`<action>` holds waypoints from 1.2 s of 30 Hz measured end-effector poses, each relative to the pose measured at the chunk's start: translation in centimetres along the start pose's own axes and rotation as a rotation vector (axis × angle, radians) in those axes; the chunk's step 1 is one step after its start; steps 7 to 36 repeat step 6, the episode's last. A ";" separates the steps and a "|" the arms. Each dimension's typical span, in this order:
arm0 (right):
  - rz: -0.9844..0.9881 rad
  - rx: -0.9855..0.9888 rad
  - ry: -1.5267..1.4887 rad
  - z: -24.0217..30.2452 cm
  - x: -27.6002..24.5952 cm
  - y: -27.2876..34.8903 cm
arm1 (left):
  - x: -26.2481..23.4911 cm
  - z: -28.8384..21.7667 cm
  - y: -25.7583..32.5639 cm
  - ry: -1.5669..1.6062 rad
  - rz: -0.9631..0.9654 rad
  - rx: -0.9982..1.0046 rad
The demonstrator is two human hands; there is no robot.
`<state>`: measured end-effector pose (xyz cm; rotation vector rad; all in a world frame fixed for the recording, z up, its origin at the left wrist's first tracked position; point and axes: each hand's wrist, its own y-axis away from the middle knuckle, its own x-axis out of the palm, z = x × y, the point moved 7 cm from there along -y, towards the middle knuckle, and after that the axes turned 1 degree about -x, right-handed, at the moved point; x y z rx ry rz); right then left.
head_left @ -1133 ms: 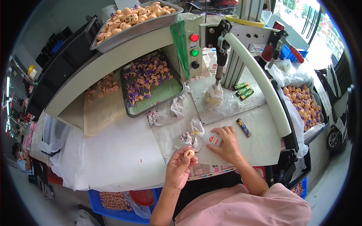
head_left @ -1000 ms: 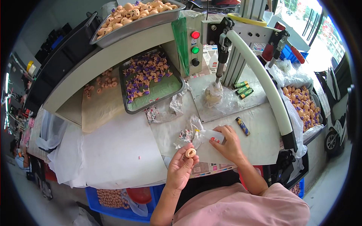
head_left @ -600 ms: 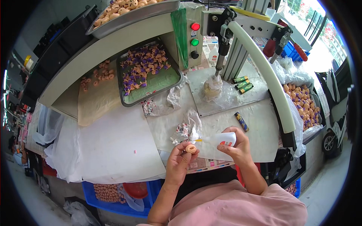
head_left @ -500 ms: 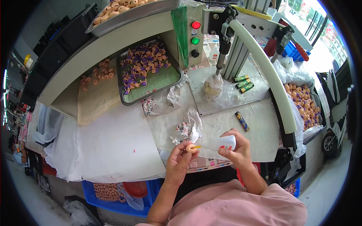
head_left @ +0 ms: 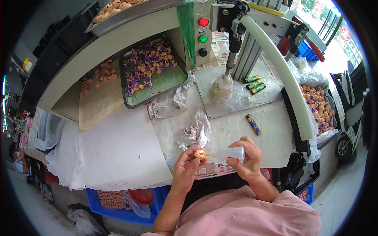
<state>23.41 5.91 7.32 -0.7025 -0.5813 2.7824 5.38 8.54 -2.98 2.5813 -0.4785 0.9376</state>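
Over the near edge of the worktable, my left hand [head_left: 186, 168] pinches a small peach-coloured hollow plastic part [head_left: 199, 154] between thumb and fingers, its opening facing right. My right hand [head_left: 249, 159] is closed around a white squeeze bottle [head_left: 232, 153], which lies nearly level. Its thin yellow nozzle tip meets the opening of the peach part; whether liquid comes out is too small to see. Just beyond my left hand rests a crumpled patterned cloth [head_left: 189, 133]. A dark printed tube [head_left: 252, 124] lies on the table past my right hand.
Under the machine hood sits a black tray [head_left: 134, 105] of peach and purple parts. A press with a metal rod [head_left: 229, 63] stands behind, beside several green tubes [head_left: 256, 85]. Its pale curved bar [head_left: 281, 74] arches at the right. Below the table is a blue crate [head_left: 94, 202].
The bottle has turned in my right hand, so less of its red label shows, and my right fingers have shifted on it. My left hand keeps its hold on the part.
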 end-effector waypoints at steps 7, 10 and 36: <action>0.015 0.007 -0.012 -0.2 0.3 -0.1 | 0.0 0.0 -0.1 -0.003 0.021 -0.014; 0.015 0.007 -0.012 -0.2 0.3 -0.1 | 0.0 0.0 -0.1 -0.003 0.021 -0.014; 0.015 0.007 -0.012 -0.2 0.3 -0.1 | 0.0 0.0 -0.1 -0.003 0.021 -0.014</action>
